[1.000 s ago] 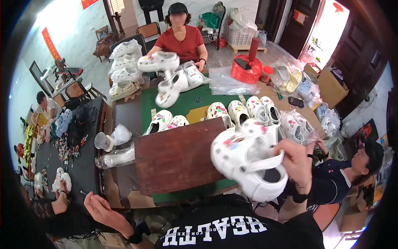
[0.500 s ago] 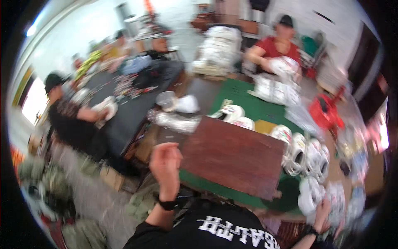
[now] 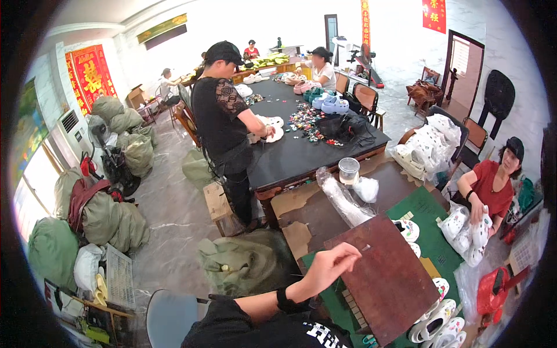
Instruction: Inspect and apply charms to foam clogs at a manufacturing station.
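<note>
While we lean over the work table with its dark green mat [image 3: 428, 216], our left hand [image 3: 326, 268] hangs just above the near-left corner of the flat reddish-brown wooden board [image 3: 387, 275] that lies on that mat, and everything else can be placed from the board. The hand holds nothing: its fingers are loosely curled, the fingertips [image 3: 351, 250] over the board's edge, and we cannot tell whether they touch it. Our right hand is out of view, so we cannot say whether it grasps anything.

Beyond the board's far-left corner lies a crumpled clear plastic bag [image 3: 342, 201], and farther that way stands a small clear plastic tub [image 3: 348, 170]. White perforated foam clogs with coloured charms [image 3: 432, 320] lie in a row just off the board's right and near edges, and another one [image 3: 408, 229] peeks out at its far corner.

We judge this a pause between shoes: the board is bare and the hand free. A next move would call for reaching past the board's right edge to a clog and closing the fingers round it.
</note>
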`<state>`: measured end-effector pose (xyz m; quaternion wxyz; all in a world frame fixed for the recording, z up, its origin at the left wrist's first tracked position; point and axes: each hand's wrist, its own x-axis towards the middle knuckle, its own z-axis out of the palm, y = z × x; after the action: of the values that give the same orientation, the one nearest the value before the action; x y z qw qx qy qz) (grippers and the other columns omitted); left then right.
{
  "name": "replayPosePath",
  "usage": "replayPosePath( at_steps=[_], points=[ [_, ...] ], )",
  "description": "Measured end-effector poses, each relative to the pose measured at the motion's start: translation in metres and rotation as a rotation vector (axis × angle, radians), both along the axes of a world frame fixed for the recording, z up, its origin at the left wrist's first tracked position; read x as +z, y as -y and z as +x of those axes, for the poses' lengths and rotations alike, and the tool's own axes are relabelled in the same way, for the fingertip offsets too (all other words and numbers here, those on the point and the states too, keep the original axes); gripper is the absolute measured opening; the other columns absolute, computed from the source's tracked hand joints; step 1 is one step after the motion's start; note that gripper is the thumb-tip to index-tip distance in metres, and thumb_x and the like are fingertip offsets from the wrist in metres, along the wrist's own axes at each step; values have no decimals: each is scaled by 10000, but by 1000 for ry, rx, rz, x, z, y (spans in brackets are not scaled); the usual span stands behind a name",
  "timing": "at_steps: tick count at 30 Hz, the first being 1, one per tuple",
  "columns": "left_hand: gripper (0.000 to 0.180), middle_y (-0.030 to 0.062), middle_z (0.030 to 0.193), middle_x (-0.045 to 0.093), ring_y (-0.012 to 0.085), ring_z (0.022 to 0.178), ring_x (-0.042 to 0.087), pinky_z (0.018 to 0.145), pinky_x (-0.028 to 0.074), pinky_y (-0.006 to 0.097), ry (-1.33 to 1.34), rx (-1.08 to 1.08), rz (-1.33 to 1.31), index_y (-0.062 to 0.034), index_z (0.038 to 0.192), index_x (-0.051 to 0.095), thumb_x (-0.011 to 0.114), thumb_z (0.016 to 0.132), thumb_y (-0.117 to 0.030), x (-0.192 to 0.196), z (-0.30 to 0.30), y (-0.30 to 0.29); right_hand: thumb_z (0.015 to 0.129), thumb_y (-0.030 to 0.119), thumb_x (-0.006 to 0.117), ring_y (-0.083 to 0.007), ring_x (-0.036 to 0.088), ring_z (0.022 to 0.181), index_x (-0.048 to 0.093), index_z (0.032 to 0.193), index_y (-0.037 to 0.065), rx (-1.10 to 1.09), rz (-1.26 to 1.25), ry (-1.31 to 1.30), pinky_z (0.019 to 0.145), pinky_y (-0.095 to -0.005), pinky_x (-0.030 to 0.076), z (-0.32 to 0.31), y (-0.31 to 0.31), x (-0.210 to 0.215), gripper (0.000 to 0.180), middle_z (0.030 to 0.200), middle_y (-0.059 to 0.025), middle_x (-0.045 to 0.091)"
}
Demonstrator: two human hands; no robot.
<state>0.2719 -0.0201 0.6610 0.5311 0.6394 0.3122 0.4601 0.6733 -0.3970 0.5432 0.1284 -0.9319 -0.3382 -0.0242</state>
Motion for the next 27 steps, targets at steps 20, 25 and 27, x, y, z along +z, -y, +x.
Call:
replayPosePath(
  at_steps=[20, 25, 27],
  points=[
    [175, 34, 716, 632, 109, 591, 589, 551, 462, 256, -93, -871, -356, -36, 1117, 591, 543, 965, -108, -6, 61, 56, 832, 21, 610, -251, 638, 978, 689, 1036, -43, 693, 743, -610, 873, -319, 488, -210, -192, 125, 229, 1105, -165, 675],
    [132, 34, 663, 638, 109, 552, 600, 539, 487, 254, -27, -850, -114, -35, 1026, 618, 571, 945, -127, -22, 63, 55, 885, 28, 562, -245, 636, 891, 630, 850, -22, 482, 1029, -776, 806, -327, 505, -208, -183, 116, 92, 992, -179, 682],
    [115, 35, 659, 635, 119, 583, 614, 570, 496, 261, -79, -925, -143, -34, 976, 636, 576, 941, -126, -23, 60, 54, 979, 127, 492, -173, 594, 695, 553, 913, 4, 309, 1171, -976, 675, -277, 492, -186, -161, 120, 153, 732, -110, 613]
  ],
)
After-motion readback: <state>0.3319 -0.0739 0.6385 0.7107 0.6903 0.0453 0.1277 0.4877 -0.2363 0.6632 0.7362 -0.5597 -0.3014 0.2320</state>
